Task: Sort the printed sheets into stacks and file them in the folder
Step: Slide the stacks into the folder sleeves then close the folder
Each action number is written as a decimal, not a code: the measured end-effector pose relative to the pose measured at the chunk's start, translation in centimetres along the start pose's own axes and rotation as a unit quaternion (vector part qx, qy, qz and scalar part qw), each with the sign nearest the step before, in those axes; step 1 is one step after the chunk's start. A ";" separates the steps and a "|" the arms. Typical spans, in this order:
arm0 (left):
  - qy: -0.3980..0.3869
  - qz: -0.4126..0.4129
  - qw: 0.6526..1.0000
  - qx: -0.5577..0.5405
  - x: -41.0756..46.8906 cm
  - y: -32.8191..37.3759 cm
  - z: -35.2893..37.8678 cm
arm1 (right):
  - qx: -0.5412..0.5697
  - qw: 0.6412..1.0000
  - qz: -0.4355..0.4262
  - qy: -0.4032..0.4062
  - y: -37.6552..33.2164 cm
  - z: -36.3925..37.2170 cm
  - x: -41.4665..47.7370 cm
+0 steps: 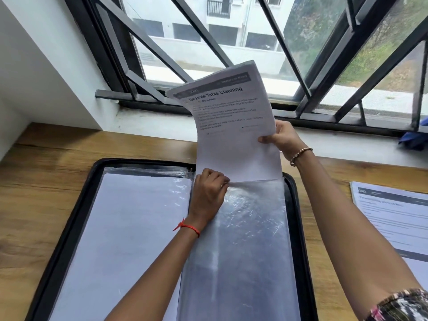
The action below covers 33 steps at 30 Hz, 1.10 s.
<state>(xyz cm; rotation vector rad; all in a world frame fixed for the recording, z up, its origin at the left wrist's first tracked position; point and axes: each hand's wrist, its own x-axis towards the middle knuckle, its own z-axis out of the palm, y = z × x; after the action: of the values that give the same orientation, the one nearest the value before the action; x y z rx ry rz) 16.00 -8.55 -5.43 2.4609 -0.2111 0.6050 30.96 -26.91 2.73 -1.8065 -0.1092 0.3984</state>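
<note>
- A patterned cuff (pixel 403 306) shows at the lower right corner, on the right arm.
- The folder (pixel 76 216) lies open on the wooden table (pixel 46 181), black-rimmed, its long axis running away from the person, with 2 clear pockets side by side.
- The left pocket (pixel 129 228) holds plain white paper. The right pocket (pixel 245 239) is glossy and grey with scuffed glare.
- The left hand (pixel 208 193), a red thread (pixel 187 227) at its wrist, rests at the right pocket's upper left corner. Its fingers are curled together and pinch the plastic edge there.
- A second stack (pixel 393 218) of printed pages lies flat on the table to the right, apart from the folder.
- The printed sheets (pixel 231 126) stand upright above the right pocket, their lower edge meeting its mouth. How far they reach inside cannot be told.
- Their long axis rises from the folder toward the window, and the top curls over to the left. The printed face is toward the person, with a dark header band and the bold heading "Bedside Table Cleaning" above small blurred text. The lower half is blank white.
- The right hand (pixel 284 137), with a beaded bracelet (pixel 300 154), grips the sheets' right edge, thumb on the front and fingers behind.
- Beyond are the sill, a blue object (pixel 414 137) and the black-barred window (pixel 231 42).
</note>
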 end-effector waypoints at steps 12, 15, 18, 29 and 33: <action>-0.024 -0.012 1.000 0.001 0.8 0.8 0.6 | -0.047 0.998 0.006 -0.040 -0.6 1.5 -0.2; -0.042 0.005 0.999 0.005 1.0 1.4 1.1 | -0.017 0.999 0.011 -0.026 -0.3 2.1 -0.1; -0.047 0.005 0.999 -0.014 1.5 2.7 1.7 | 0.012 1.000 0.012 -0.025 0.1 2.3 -0.3; -0.097 -0.045 0.994 -0.036 1.9 6.4 3.6 | 0.047 0.997 0.060 -0.028 2.2 1.2 -2.0; -0.107 -0.037 0.993 -0.038 1.7 6.7 3.7 | -0.024 0.995 0.091 -0.027 2.1 1.0 -2.4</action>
<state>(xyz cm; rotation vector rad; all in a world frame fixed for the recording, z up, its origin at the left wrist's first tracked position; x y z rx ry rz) 16.94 -16.17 -3.87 2.4457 -0.2208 0.2955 28.08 -27.21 1.06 -1.8602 0.0090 0.5782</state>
